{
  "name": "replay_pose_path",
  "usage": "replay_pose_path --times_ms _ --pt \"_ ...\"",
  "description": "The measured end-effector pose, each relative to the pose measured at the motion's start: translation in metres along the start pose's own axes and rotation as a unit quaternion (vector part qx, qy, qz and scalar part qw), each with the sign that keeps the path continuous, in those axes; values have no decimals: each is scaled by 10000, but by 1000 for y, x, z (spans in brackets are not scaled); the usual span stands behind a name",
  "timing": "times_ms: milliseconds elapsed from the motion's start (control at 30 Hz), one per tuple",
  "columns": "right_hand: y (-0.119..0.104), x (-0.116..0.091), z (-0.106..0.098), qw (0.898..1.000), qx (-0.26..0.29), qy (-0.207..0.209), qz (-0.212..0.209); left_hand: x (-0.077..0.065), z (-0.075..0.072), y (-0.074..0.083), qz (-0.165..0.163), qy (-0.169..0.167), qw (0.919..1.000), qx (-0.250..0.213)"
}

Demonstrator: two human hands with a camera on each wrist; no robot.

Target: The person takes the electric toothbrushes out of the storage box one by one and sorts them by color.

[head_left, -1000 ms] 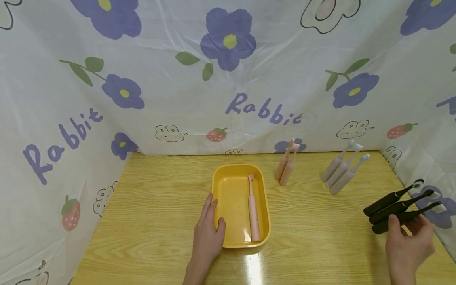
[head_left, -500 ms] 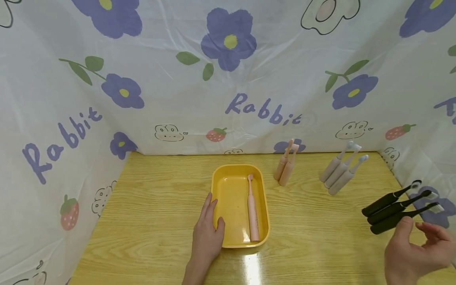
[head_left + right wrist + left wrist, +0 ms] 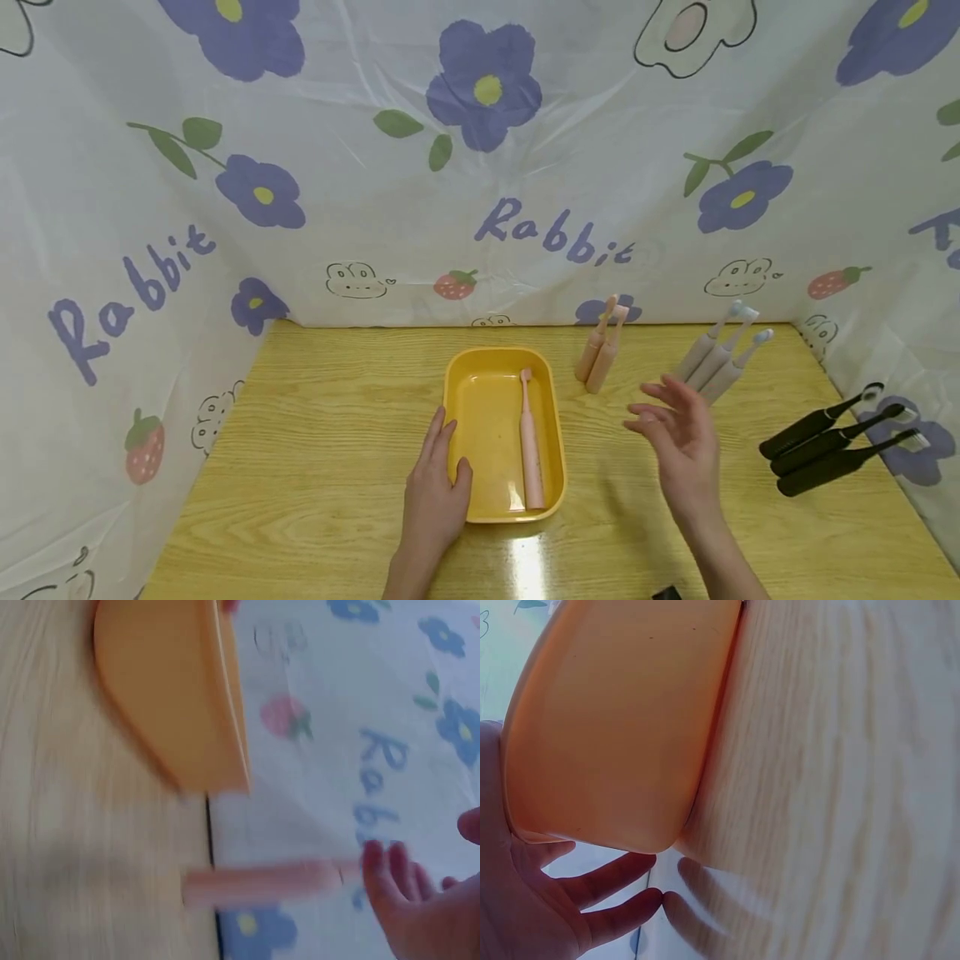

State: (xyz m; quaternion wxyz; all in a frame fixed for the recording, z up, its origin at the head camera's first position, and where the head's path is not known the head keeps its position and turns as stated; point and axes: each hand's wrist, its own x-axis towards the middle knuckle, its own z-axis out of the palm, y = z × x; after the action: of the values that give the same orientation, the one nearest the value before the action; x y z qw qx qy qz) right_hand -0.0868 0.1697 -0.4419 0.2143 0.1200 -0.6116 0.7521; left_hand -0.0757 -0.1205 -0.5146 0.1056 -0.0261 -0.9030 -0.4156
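A yellow tray [image 3: 487,518] sits on the wooden table, with one pink electric toothbrush [image 3: 531,454] lying along its right side. My left hand [image 3: 438,496] rests at the tray's left rim, its fingers extended; the left wrist view shows these fingers [image 3: 615,881] beside the tray's outer wall [image 3: 615,735]. Over the table to the right of the tray, my right hand [image 3: 686,446] holds nothing, with fingers loosely bent and apart. It partly covers the handles of the grey toothbrushes [image 3: 693,358]. Two more pink toothbrushes [image 3: 602,362] stand between tray and right hand.
Three black toothbrushes [image 3: 817,454] are grouped at the right edge of the table [image 3: 322,433]. A small dark object [image 3: 666,593] shows at the bottom edge. White cloth [image 3: 360,217] printed with flowers hangs around the back and sides.
My right hand has left the black toothbrushes and moved left with nothing in it, to in front of the grey ones. My left hand stays at the tray.
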Motion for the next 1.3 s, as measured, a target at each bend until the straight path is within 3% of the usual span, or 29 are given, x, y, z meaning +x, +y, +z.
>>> replay_pose_path --times_ms 67,167,300,400,633,867,1033,1300 --pt "7 1 16 9945 -85 -596 853 0 0 1 35 23 10000 44" --pt "18 5 38 9724 -52 -1238 1975 0 0 1 71 44 9999 98" --pt "34 11 62 9414 -115 -1759 2877 0 0 2 106 99 9998 162" --pt "45 13 76 9339 -248 -1890 3026 0 1 2 143 154 9996 179" --pt "64 17 97 9357 -600 -1643 3063 0 1 0 164 200 9995 165" --pt "77 21 108 9008 208 -1089 4199 0 1 -2 154 188 9995 190" --pt "85 23 114 8841 851 -859 4514 0 0 -1 145 167 9996 164" --pt "89 15 123 8645 620 -1325 4808 0 0 1 45 99 9999 125"
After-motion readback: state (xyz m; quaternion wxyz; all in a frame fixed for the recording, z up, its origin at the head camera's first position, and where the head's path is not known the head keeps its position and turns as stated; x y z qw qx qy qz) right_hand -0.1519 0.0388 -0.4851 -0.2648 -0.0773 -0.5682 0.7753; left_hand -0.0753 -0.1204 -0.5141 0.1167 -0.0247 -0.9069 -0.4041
